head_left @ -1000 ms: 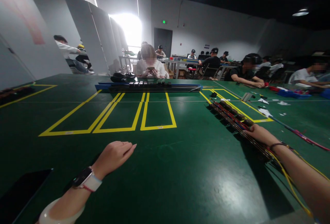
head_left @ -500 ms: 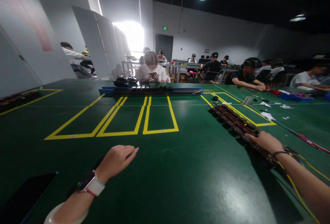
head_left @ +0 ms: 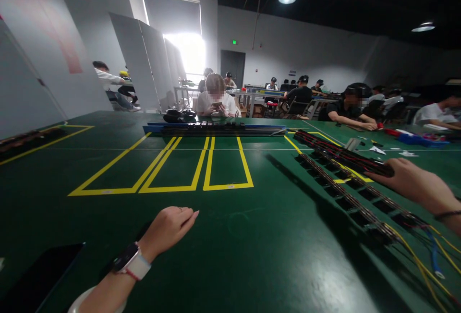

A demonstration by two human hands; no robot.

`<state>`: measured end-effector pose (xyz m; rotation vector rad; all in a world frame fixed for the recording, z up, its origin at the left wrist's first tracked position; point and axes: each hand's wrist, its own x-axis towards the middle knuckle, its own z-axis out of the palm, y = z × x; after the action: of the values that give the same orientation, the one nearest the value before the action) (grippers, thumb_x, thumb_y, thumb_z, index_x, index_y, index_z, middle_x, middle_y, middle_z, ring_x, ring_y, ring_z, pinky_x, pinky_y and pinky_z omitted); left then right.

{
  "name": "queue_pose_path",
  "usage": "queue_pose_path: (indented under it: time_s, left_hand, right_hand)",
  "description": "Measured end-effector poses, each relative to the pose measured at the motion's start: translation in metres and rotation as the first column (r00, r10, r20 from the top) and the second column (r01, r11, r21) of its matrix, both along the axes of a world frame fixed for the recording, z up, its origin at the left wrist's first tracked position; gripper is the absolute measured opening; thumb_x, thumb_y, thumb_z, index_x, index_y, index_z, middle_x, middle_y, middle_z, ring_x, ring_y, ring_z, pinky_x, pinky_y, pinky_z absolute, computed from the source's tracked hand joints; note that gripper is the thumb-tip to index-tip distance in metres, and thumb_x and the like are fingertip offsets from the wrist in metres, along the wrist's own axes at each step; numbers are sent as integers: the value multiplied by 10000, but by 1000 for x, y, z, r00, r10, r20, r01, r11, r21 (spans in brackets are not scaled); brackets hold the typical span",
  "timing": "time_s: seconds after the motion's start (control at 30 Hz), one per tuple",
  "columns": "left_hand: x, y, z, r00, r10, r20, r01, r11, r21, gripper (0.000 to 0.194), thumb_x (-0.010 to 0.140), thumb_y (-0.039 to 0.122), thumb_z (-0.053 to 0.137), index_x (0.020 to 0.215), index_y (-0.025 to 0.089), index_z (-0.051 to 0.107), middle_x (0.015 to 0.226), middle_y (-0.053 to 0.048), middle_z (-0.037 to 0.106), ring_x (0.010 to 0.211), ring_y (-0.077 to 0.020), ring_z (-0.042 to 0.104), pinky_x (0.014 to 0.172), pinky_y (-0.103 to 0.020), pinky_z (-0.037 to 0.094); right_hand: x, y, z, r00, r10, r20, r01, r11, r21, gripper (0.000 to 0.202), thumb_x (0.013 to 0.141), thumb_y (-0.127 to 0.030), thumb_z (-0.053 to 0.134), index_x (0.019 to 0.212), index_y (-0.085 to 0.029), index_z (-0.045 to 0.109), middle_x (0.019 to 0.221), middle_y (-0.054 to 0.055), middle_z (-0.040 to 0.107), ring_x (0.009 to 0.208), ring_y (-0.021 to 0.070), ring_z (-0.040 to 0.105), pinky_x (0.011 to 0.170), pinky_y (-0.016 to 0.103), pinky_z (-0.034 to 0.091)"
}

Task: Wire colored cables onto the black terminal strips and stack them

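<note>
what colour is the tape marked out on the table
Yellow; the tape shows best in the head view, against the green table.

The lower left edge cut off the dark flat object (head_left: 41,277). The right hand (head_left: 414,183) hid the near end of the dark wired strip (head_left: 338,152); its fingertips were hard to see. The far-left bundle (head_left: 30,142) ran out of view, its parts too blurred to name.

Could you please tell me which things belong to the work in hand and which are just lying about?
In hand, it seems:
black wired bundle, in the right hand
wired strips beside it

Apparently lying about:
dark flat slab, left
white scraps
blue tray
</note>
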<state>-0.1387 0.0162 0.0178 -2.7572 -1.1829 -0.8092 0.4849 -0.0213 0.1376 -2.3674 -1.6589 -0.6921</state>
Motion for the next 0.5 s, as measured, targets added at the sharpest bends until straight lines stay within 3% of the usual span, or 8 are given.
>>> queue_pose_path:
  time_s: [0.07, 0.2, 0.33, 0.5]
  left_hand:
    - [-1, 0, -1, 1000, -6, -1, 6, 1000, 0, 314, 916, 256, 426, 667, 164, 595, 575, 20, 563, 491, -85, 499, 516, -212, 327]
    - [-2, 0, -3, 1000, 1, -13, 0, 1000, 25, 293, 910, 240, 441, 668, 165, 588, 579, 21, 560, 502, -89, 501, 526, -220, 327]
    - [-1, -1, -2, 1000, 3, -14, -1, 997, 81, 293, 905, 226, 451, 644, 169, 572, 567, 22, 553, 508, -95, 499, 539, -236, 321]
    - [4, -5, 1, 1000, -27, -13, 28, 990, 137, 293, 907, 197, 437, 642, 171, 560, 563, 23, 555, 507, -94, 499, 540, -241, 319]
  right_hand:
    - [-25, 12, 9, 993, 119, 17, -117, 986, -115, 497, 752, -698, 492, 765, -205, 557, 864, 155, 607, 537, 155, 516, 518, 318, 314]
    - [-101, 42, 13, 939, 342, -20, -339, 919, -203, 511, 770, -690, 474, 850, -194, 566, 886, 126, 620, 676, 199, 571, 563, 300, 364]
    - [-193, 71, -1, 850, 512, -122, -525, 813, -252, 477, 778, -661, 487, 870, -199, 564, 880, 64, 628, 710, 188, 588, 578, 270, 386]
    - [-306, 98, -30, 726, 636, -262, -688, 675, -268, 479, 754, -657, 534, 895, -202, 590, 891, 53, 638, 703, 173, 603, 543, 243, 372]
